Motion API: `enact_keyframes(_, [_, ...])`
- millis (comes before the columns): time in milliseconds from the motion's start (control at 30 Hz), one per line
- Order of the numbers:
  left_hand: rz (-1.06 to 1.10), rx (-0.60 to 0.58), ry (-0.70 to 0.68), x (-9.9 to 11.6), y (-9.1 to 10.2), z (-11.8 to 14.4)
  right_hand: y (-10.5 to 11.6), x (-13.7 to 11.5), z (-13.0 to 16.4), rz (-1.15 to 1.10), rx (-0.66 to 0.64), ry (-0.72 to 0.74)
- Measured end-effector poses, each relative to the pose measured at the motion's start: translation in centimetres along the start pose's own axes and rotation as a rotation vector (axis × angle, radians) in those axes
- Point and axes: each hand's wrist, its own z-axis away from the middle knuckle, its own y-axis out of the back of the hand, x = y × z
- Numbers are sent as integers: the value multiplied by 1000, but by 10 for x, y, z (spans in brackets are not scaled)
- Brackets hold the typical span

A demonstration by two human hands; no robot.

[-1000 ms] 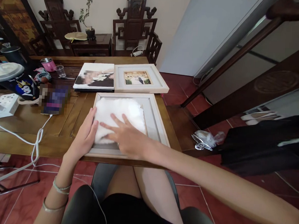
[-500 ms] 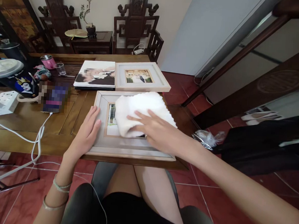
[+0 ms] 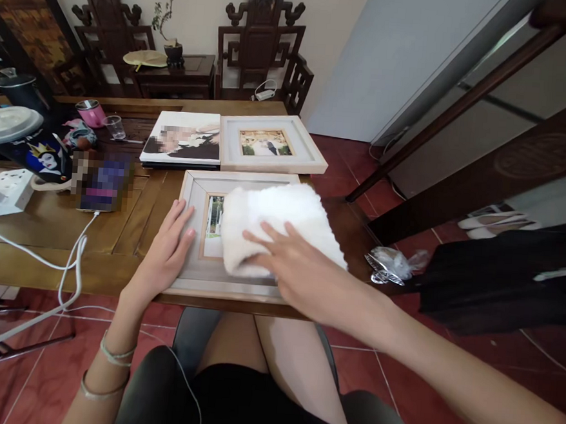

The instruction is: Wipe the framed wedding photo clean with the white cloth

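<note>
Right hand (image 3: 302, 275), centre of frame: flat and spread, palm pressing down on a white fluffy cloth (image 3: 277, 228). Fingers splayed, not clamped round anything.

Left hand (image 3: 166, 252), just left of centre: open, lying flat on the left border of a pale wood picture frame with a grey mat (image 3: 194, 193), fingertips on the mat. It grips nothing; it pins the frame down.

The frame lies flat at the near edge of a brown wooden table (image 3: 116, 239), lower centre. The cloth covers most of its middle and right side; a strip of the photo shows at its left edge.

Handling, as a judgement: the cloth looks soft, light and limp, so it will bunch unless held under a flat palm. The frame looks stiff and moderately light; its front is probably glazed, therefore fragile and slippery. Best taken by the wooden rails on two opposite sides, not by the mat or centre.

Outward: a second pale framed photo (image 3: 271, 143) and a photo album with a picture cover (image 3: 181, 140) lie side by side above, just beyond the near frame. Upper left: pink cup (image 3: 91, 113), clear glass (image 3: 116, 126), white power strip (image 3: 8, 186) with white cables.

Writing: none readable; no brand or label can be made out.
</note>
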Motion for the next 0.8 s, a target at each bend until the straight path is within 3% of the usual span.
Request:
enact_keyframes(133, [-8, 0, 3, 0, 0, 0, 8, -25, 22, -101, -89, 115])
enact_keyframes(233, [-13, 3, -1, 0, 0, 0, 10, -23, 22, -152, -92, 127])
enact_keyframes(367, [-25, -5, 2, 1, 1, 0, 4, 6, 6, -129, 1, 45])
enact_keyframes(500, [-21, -13, 12, 2, 2, 0, -5, 48, -18, 47, 174, -76])
enact_keyframes(600, [-9, -18, 16, 2, 2, 0, -9, 64, -31, 130, 247, -156])
enact_keyframes(700, [-5, -19, 17, 2, 2, 0, -12, 57, -32, 148, 234, -138])
enact_keyframes(800, [-9, -18, 17, 2, 2, 0, -12, 31, -18, 102, 172, -86])
